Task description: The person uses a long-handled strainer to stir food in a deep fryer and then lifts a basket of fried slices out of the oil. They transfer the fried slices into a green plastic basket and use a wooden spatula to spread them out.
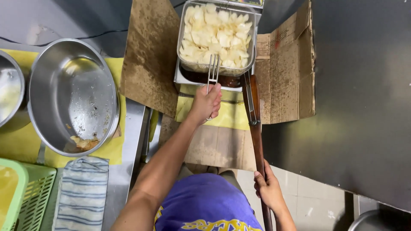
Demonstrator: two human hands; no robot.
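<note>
Wire basket [216,36] of pale chips sits over the fryer [205,79] straight ahead, its handle [212,70] running back into your closed left hand [206,104], while your right hand [267,188] grips the long wooden pole [256,128] nearer you.

Rectangular wire-mesh fryer basket [217,38], full of pale chips, sits in fryer top; long brown wooden-handled skimmer [256,141] slants along fryer's right edge.

Two steel bowls [72,96] [8,92], one fry basket [217,36], one towel [82,192].
</note>
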